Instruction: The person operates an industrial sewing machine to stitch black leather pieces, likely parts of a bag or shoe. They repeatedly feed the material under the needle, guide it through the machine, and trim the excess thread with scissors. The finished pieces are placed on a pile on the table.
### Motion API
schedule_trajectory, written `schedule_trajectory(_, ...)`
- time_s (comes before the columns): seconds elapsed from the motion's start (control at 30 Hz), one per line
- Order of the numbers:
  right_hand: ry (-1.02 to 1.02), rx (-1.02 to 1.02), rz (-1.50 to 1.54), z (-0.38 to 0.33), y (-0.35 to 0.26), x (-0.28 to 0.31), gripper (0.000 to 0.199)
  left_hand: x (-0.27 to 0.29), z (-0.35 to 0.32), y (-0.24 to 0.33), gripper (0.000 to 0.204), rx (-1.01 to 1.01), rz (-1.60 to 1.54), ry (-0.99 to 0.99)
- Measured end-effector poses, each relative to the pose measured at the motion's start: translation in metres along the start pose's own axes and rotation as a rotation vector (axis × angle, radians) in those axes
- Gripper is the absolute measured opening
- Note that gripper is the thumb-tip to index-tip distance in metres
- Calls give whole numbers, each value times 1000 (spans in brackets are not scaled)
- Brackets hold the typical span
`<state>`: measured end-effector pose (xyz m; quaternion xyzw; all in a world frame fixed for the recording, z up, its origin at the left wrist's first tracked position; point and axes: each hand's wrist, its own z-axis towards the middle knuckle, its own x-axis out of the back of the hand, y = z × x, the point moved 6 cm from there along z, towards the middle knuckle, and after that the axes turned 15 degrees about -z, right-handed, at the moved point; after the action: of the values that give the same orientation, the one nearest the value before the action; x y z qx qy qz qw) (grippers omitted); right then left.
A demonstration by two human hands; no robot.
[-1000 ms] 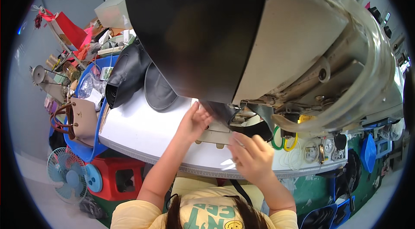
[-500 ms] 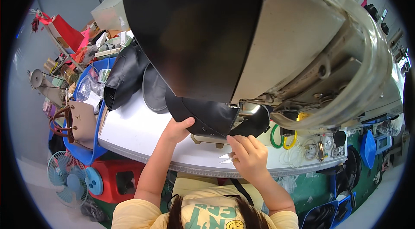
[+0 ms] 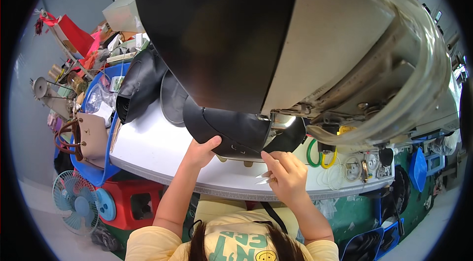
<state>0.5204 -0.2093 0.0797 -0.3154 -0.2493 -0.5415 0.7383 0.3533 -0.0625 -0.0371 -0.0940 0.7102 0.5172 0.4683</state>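
Now the black leather piece (image 3: 231, 130) lies further out from under the sewing machine (image 3: 345, 64) than a moment ago: one second earlier both hands were pressed close to the needle area and little of the piece showed, and now a broad curved flap of it hangs toward the person. I judge that the seam is advancing or that the piece is being turned for another pass.

The left hand (image 3: 202, 150) grips the lower edge of the leather piece, thumb on top and fingers closed under it. The right hand (image 3: 286, 175) pinches the edge just right of the left hand; a small pair of metal snips (image 3: 263, 178) sticks out of this hand, so it is closed around two things.

Counting: two hands, one piece in work, one snips. Beyond the left hand, on the white table (image 3: 148, 147), lie two more dark pieces (image 3: 143, 83). Further left of that hand stand one tan handbag (image 3: 91, 135) and one small blue fan (image 3: 74, 202). Right of the right hand hang two rings (image 3: 320, 155), one green and one yellow.
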Motion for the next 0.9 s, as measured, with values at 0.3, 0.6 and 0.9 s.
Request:
schedule_trajectory(0.3,-24,-28,35,-3,9,2,50,-9,-12,0,44,-16,21,-34)
schedule_trajectory(0.6,-30,-61,37,-2,19,-1,55,-24,-13,6,44,-116,-6,-11)
schedule_trajectory(0.9,25,-57,64,3,22,1,56,-39,-15,13,46,-148,-61,89)
